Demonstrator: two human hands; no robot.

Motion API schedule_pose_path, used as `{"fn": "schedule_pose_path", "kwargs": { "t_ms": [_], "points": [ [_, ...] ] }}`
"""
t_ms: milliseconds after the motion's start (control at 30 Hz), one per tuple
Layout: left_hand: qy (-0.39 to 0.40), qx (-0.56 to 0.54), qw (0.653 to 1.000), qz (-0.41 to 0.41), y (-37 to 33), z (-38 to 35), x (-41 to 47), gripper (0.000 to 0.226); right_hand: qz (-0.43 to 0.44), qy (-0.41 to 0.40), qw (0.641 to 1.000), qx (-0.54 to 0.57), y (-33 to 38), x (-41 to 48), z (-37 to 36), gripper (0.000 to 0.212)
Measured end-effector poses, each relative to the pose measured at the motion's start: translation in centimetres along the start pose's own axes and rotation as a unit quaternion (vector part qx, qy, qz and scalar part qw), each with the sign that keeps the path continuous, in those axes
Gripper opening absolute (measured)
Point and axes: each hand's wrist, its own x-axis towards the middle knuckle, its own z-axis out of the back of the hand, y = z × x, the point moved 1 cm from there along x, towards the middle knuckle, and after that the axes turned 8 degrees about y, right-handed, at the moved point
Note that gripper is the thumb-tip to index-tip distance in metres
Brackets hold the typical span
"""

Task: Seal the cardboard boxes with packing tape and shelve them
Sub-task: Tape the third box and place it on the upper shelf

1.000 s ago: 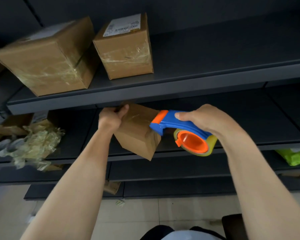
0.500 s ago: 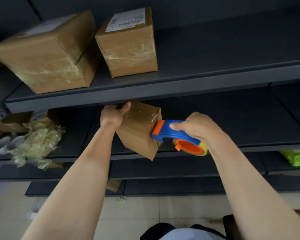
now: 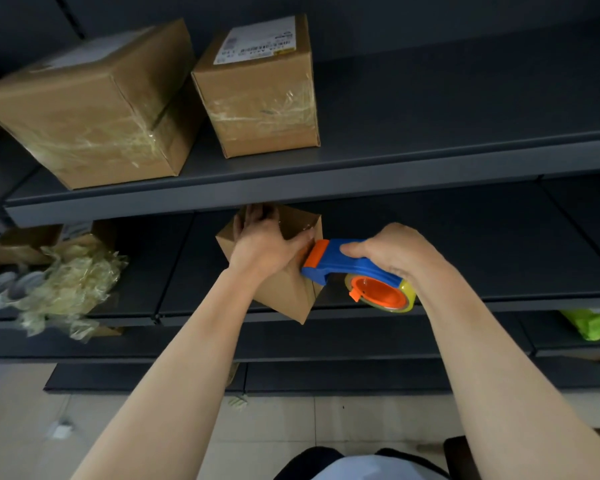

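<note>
A small cardboard box (image 3: pixel 286 292) hangs tilted in the air in front of the middle shelf. My left hand (image 3: pixel 262 249) lies over its upper face and grips it, thumb stretched toward the right edge. My right hand (image 3: pixel 397 251) holds a blue and orange tape dispenser (image 3: pixel 352 271) by its handle. The dispenser's orange head presses against the box's right edge, beside my left thumb. A roll of yellowish tape sits on its orange hub below my right hand.
Two taped cardboard boxes, a large one (image 3: pixel 87 109) and a labelled one (image 3: pixel 262 91), stand on the upper dark shelf (image 3: pixel 430 161). Crumpled clear tape and wrap (image 3: pixel 66 289) lies at the left of the middle shelf. A green packet (image 3: pixel 594 323) rests lower right. Tiled floor lies below.
My left hand has slid from the box's left corner across its upper face. The dispenser has moved left and stays against the box's right edge. The view has shifted slightly.
</note>
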Motion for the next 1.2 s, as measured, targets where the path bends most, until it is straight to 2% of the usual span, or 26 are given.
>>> {"fn": "schedule_pose_path", "kwargs": {
  "t_ms": [67,400,500,600,667,733,867,967,1100,1167,1200],
  "points": [
    [-0.01,-0.004,1.0,-0.018,-0.3,-0.1,0.0,0.089,0.003,-0.001,1.0,0.001,0.0,0.1,0.0,0.052],
    [0.009,0.012,1.0,0.011,-1.0,0.5,1.1,0.068,-0.006,0.004,0.998,0.057,-2.6,-1.8,2.3,0.052],
    [-0.001,0.022,1.0,0.005,-1.1,0.2,0.9,0.068,0.005,-0.014,1.0,-0.005,-0.9,-1.8,1.2,0.047],
    [-0.004,0.016,1.0,0.011,-0.9,0.0,0.7,0.08,0.031,-0.066,0.991,-0.111,2.1,-0.8,-0.3,0.038],
    [0.007,0.025,1.0,0.014,-0.8,0.0,0.8,0.087,0.018,-0.111,0.975,-0.192,2.6,-0.2,-1.1,0.034],
    [0.005,0.03,0.999,0.012,-0.8,0.0,0.7,0.089,-0.01,-0.131,0.972,-0.197,1.4,0.8,-2.0,0.027],
    [-0.003,0.035,0.999,-0.001,-0.8,-0.1,0.3,0.093,-0.067,-0.131,0.98,-0.131,-2.7,3.3,-4.0,0.042],
    [0.011,0.041,0.999,0.003,-0.7,0.1,0.3,0.097,-0.106,-0.109,0.98,-0.132,-4.5,4.6,-5.5,0.037],
    [0.024,0.046,0.999,0.001,-0.6,0.0,0.0,0.099,-0.1,-0.103,0.976,-0.163,-5.3,4.8,-6.5,0.051],
    [0.021,0.048,0.999,-0.002,-0.5,0.0,0.0,0.096,-0.077,-0.147,0.975,-0.145,-4.5,4.4,-6.1,0.057],
    [0.015,0.046,0.999,-0.007,-0.4,0.0,-0.1,0.093,-0.039,-0.18,0.977,-0.106,-3.8,4.1,-6.0,0.061]
  ]
}}
